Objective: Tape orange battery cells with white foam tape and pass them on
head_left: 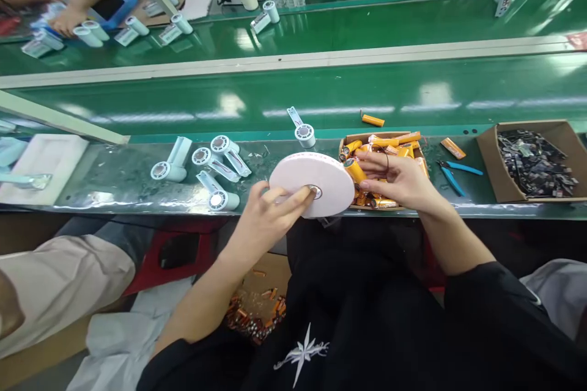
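My left hand (270, 211) grips a large white roll of tape (316, 180) at the bench's front edge, fingers reaching to its centre hole. My right hand (394, 180) holds an orange cylindrical battery (355, 170) against the roll's right side, thumb and fingers pinched on it. Just behind lies a shallow cardboard box (345, 142) with several more orange batteries.
Several pale blue fan-like housings (220, 162) lie left of the roll, one more (303, 131) behind it. Blue pliers (452, 174) and a cardboard box of black parts (534, 162) sit at right. A green conveyor (321, 91) runs behind. Another person's hand (66, 18) works far left.
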`<state>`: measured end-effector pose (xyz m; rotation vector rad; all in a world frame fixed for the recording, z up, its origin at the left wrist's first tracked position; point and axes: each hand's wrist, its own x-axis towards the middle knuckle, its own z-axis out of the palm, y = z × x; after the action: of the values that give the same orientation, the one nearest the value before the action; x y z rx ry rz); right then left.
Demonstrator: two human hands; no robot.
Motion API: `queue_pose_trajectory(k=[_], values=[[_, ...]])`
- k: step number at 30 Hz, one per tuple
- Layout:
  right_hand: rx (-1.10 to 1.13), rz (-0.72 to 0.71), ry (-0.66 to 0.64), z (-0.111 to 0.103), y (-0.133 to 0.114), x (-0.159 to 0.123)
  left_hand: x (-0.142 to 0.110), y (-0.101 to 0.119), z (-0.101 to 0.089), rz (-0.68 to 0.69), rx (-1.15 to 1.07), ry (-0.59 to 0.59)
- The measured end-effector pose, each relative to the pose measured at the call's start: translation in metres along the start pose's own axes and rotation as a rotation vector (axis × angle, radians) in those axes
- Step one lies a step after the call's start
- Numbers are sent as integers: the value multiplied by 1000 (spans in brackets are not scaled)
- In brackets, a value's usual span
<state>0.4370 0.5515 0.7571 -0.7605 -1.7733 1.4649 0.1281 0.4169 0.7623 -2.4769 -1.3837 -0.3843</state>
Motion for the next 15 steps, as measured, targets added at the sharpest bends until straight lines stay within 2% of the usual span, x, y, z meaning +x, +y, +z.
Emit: queue_pose_trajectory(k=[3, 5, 7, 9, 11, 12, 13, 15], values=[[-37, 142, -133, -17, -15, 11, 3, -5, -13, -42, -88, -70], [-5, 151, -98, -16, -18, 15, 7, -3, -17, -40, -55, -94], [150, 93, 67, -1, -12, 14, 12, 4, -17, -38, 2, -69], [317, 15, 300, 24, 1, 9, 18, 15, -11, -49, 57, -6], [410, -25, 512, 47, 14, 3, 22, 33, -2, -77, 100, 66], [428, -23, 563, 52, 18, 0, 23, 44, 2, -81, 101, 94], [422, -8, 576, 52, 21, -2, 22, 57, 5, -69, 79, 114], [340, 0, 575, 28, 19, -6, 15, 81, 7, -9, -40, 131]])
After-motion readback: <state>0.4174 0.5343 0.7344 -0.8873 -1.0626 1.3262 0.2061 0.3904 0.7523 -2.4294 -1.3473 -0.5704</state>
